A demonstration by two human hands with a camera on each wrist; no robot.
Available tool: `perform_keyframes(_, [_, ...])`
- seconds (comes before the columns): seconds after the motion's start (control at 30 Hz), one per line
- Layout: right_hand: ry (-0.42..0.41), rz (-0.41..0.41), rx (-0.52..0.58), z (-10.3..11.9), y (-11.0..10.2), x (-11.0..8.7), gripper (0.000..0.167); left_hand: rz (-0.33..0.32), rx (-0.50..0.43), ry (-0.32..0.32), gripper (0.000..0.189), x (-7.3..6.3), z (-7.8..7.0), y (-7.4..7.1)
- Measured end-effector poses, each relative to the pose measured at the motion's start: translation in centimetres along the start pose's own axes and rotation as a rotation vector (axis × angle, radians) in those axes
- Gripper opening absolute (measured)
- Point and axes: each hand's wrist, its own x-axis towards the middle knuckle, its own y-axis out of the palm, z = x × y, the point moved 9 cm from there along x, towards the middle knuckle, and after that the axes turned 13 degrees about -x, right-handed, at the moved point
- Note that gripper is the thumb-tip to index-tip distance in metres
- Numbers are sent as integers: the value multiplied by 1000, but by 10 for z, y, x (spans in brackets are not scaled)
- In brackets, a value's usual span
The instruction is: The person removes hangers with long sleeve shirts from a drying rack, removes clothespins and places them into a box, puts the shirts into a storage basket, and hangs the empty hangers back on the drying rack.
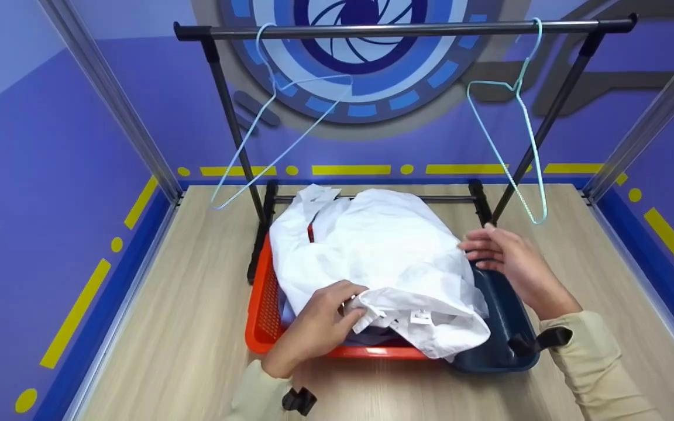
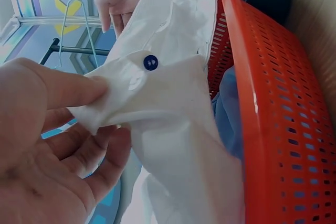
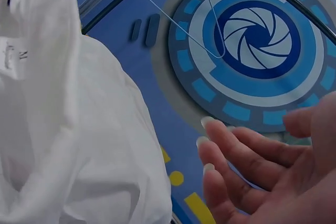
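A white shirt (image 1: 384,240) lies bunched over an orange-red basket (image 1: 258,327), its collar toward the front. A small label (image 1: 422,317) shows inside the neck. My left hand (image 1: 322,318) pinches the shirt at the collar end. In the left wrist view, a dark button (image 2: 150,62) sits just beyond the thumb. My right hand (image 1: 506,257) is at the shirt's right side, fingers loosely bent and holding nothing. In the right wrist view those fingers (image 3: 236,166) are spread apart from the white cloth.
A dark blue basin (image 1: 504,327) stands against the basket's right side. Behind is a black rack (image 1: 407,30) with two light blue hangers, one on the left (image 1: 281,158) and one on the right (image 1: 539,158). Blue cloth (image 2: 228,111) shows inside the basket under the shirt.
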Motion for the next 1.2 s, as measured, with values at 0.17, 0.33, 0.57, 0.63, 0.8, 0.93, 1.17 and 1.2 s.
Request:
perform_keyframes(0.17, [-71, 65, -137, 1, 17, -9, 46, -66, -2, 8, 19, 2, -3, -7])
perform_keyframes(0.33, [-215, 165, -328, 9, 37, -25, 30, -129, -8, -10, 19, 3, -5, -14])
perform_keyframes(0.57, [-336, 290, -567, 10, 60, -48, 46, -216, -31, 27, 17, 6, -11, -24])
perform_keyframes(0.63, [-305, 312, -603, 5, 62, -53, 55, -231, -34, 33, 16, 7, -12, -27])
perform_keyframes(0.8, [-240, 358, -599, -8, 64, -63, 73, -262, -39, 48, 14, 8, -14, -32])
perform_keyframes(0.93, [-287, 343, -604, -10, 63, -67, 77, -290, -42, 71, 14, 10, -18, -36])
perform_keyframes(1.17, [-323, 220, -636, -9, 59, -64, 65, -313, -48, 101, 13, 11, -22, -41])
perform_keyframes(1.2, [-341, 195, -641, -7, 58, -64, 60, -313, -48, 101, 13, 12, -22, -41])
